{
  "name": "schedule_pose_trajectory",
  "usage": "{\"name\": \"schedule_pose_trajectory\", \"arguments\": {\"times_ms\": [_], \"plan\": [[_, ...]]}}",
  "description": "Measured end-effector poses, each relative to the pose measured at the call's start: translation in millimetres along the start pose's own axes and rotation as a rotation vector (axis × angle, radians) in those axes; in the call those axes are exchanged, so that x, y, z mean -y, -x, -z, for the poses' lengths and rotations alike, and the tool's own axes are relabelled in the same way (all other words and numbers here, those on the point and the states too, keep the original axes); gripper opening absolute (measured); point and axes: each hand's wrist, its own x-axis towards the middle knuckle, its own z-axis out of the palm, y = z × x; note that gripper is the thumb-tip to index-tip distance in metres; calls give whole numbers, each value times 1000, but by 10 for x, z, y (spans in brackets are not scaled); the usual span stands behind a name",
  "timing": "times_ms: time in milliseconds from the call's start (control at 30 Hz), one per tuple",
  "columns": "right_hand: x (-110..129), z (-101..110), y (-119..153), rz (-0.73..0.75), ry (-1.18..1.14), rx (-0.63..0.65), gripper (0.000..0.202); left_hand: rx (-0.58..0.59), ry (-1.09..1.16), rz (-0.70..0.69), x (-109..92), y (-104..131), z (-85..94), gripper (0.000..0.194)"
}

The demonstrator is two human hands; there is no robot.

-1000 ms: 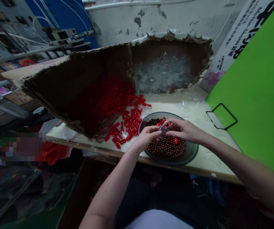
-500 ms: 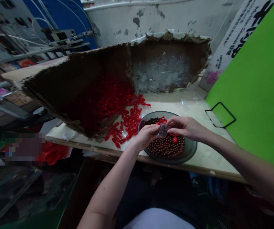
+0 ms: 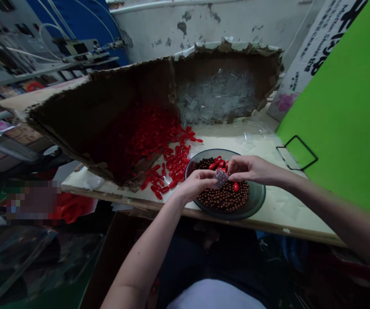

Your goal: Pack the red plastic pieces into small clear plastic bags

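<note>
- One clear packet is pinched in your left hand.
- Your right hand, fingers narrow (grip unclear), is at its right edge, above the bowl.

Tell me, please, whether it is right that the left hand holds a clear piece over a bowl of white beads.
Not quite: the beads are brown, not white, as the head view shows. The left hand does hold a clear piece over the bowl.
</note>
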Motion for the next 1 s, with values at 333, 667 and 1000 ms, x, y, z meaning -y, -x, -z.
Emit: {"name": "schedule_pose_trajectory", "arguments": {"times_ms": [333,667,1000], "plan": [[137,-24,17,71,314,-17,21,2,-39,-13,-61,17,-18,33],[133,-8,-24,-48,-39,150,28,77,-99,9,-67,41,62,41],[28,42,-1,-114,-99,77,34,-42,-47,-19,-26,61,151,37]]}}
